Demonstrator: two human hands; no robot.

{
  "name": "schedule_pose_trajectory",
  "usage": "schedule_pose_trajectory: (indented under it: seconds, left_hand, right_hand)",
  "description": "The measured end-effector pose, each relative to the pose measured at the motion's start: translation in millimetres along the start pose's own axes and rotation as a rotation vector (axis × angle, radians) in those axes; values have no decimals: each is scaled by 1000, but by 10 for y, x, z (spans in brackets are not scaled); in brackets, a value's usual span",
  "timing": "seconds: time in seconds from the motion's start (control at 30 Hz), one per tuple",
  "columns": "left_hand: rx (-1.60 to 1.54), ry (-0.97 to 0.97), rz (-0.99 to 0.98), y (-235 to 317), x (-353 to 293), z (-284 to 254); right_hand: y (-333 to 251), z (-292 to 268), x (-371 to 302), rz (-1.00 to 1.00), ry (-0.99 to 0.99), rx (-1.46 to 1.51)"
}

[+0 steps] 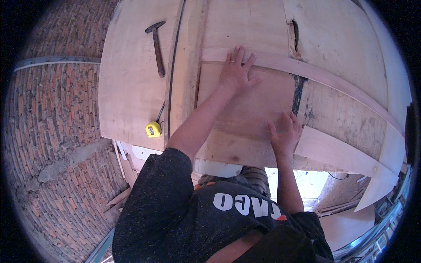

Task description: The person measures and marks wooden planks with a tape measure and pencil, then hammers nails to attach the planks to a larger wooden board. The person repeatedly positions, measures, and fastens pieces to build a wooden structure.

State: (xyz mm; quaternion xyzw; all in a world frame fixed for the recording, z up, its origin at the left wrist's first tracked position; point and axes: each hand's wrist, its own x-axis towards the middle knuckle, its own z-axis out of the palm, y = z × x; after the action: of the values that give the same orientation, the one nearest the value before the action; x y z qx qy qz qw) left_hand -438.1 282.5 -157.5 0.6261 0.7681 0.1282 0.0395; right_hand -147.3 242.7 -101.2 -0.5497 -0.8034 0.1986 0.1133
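Observation:
My left hand [237,72] lies flat with its fingers spread. Its fingertips rest on a long pale wood strip [324,78] that curves away to the right, and the palm is over a smooth brownish board [258,103]. Nearer to me, my right hand [286,133] touches the right part of that board, fingers apart and slightly bent, with nothing seen in them. Just beyond the right fingertips runs a narrow black band [299,94]. A thin pale sheet of wood [342,151] starts beside the right hand and reaches to the right.
On the left of the wooden worktop [127,87] lie a hammer [158,50] and a yellow tape measure [152,129]. A raised wooden rail [186,79] runs between them and the board. A dark slot [295,35] shows at the far side. A brick surface [57,114] fills the left.

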Motion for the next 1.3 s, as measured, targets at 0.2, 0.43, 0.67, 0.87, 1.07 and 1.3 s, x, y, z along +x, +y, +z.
schedule_pose_trajectory:
  seconds: [0.2,0.43,0.67,0.87,1.07,1.3]
  left_hand:
    - [-104,-58,62,280,-427,-65]
    - [-294,307,-33,357,-1077,-258]
    - [-319,478,-260,239,-1419,-876]
    - [-523,594,-685,-131,-1667,-943]
    - [-1012,695,-757,-189,-1410,-1167]
    - [-1572,917,-687,89,-1244,-1421]
  right_hand:
    - [360,-199,-20,140,67,-218]
    - [1556,-772,1320,147,212,-494]
    - [1794,-861,2535,-158,-120,-772]
    - [1410,-1247,2725,-129,-321,-794]
    - [1956,-1767,2595,-471,-94,-690]
    - [1817,-2294,2266,-552,-142,-447]
